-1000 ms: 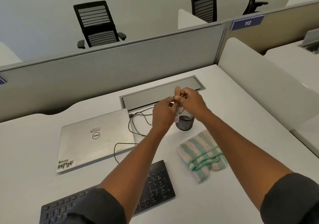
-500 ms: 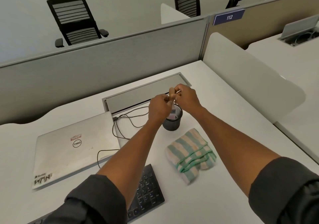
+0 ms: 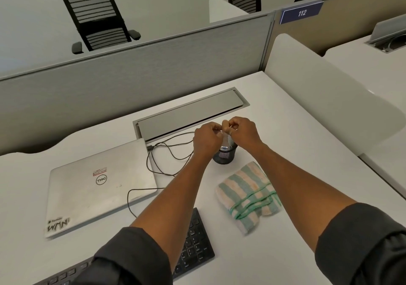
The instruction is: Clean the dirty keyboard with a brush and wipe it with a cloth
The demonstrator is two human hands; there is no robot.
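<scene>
My left hand (image 3: 206,139) and my right hand (image 3: 243,130) meet above a black mesh cup (image 3: 225,156) at the middle of the desk. Both pinch the handle of a brush (image 3: 225,145). Its silver ferrule shows below the fingers and points down into the cup, so the bristles are hidden. A folded green and cream striped cloth (image 3: 248,194) lies just in front of the cup, to the right. The black keyboard (image 3: 195,249) sits at the near edge, mostly covered by my left arm.
A shut silver laptop (image 3: 98,185) lies to the left, with a thin black cable (image 3: 158,166) looping toward the cup. A grey cable-tray lid (image 3: 189,113) sits behind my hands. Grey partitions close the desk at the back and right.
Both hands stay together over the cup. The wooden handle tip that stood above the fingers has sunk between them, and the silver ferrule now shows below. The view has shifted slightly.
</scene>
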